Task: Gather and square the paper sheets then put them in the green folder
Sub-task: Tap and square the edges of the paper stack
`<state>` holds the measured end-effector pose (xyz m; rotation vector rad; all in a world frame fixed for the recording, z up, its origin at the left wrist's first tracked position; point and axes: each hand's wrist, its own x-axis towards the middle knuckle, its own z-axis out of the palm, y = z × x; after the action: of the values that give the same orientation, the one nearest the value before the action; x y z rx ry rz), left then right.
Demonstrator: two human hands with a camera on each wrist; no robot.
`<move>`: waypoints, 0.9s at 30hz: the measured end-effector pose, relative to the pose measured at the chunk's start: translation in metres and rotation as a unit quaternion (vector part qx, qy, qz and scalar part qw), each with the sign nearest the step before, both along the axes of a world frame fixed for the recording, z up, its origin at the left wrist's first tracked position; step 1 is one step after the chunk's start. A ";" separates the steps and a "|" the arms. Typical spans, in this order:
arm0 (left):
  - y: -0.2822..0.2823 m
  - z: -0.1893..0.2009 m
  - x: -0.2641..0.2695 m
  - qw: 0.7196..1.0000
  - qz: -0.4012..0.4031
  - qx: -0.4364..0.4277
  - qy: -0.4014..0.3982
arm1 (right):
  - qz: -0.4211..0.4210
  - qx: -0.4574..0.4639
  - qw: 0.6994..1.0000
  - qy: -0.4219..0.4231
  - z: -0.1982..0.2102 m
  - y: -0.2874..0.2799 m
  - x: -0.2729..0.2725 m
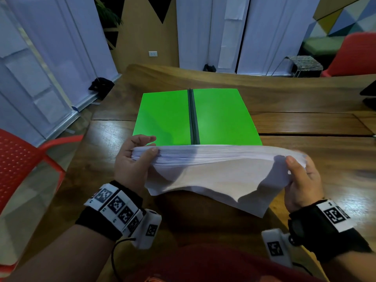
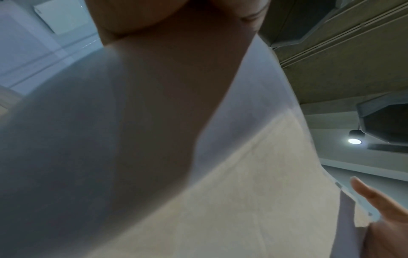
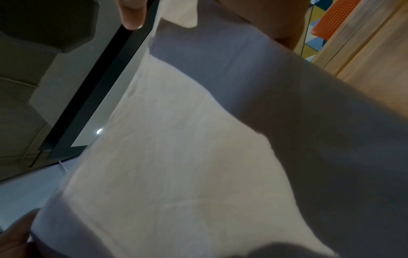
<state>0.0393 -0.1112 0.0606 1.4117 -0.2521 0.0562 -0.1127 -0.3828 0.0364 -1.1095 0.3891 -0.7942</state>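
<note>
Limp white paper stack [image 1: 213, 171], both hands' fingers [image 1: 151, 152] gripping its ends, glossy green folder [image 1: 221, 117] open

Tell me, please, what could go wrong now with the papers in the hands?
The paper stack sags between the left hand and the right hand. Its near corners droop unevenly, so loose sheets may slip out. Lowered like this, it could also push the open green folder across the table.

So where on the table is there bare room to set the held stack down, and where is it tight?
Both green folder leaves lie open and bare either side of its dark spine. Bare wood table runs right of the folder, and a narrower strip left of it. The near edge is crowded: left hand and right hand hold the paper stack there.
</note>
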 end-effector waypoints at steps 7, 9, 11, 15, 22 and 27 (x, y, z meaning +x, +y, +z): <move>-0.006 0.002 0.005 0.999 0.020 -0.010 0.030 | -0.053 0.021 0.998 0.004 0.020 0.002 0.010; -0.006 0.000 0.007 0.999 0.018 -0.005 0.030 | -0.066 0.017 0.998 0.003 0.024 0.002 0.015; -0.005 -0.001 0.008 0.999 0.020 -0.004 0.033 | -0.079 0.009 0.997 0.002 0.028 0.002 0.018; -0.006 -0.004 0.014 0.999 0.027 -0.004 0.027 | -0.118 -0.018 0.992 0.030 0.025 -0.003 0.024; 0.002 -0.019 0.017 0.997 -0.044 0.049 -0.030 | -0.137 -0.012 0.990 0.007 0.013 -0.012 0.029; -0.002 -0.037 0.014 0.984 -0.080 0.124 0.095 | 0.076 0.018 0.997 0.011 0.000 -0.029 0.019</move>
<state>0.0536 -0.1135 0.0237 1.6278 -0.2189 -0.2492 -0.0934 -0.4115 0.0368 -1.1020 0.3317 -0.6394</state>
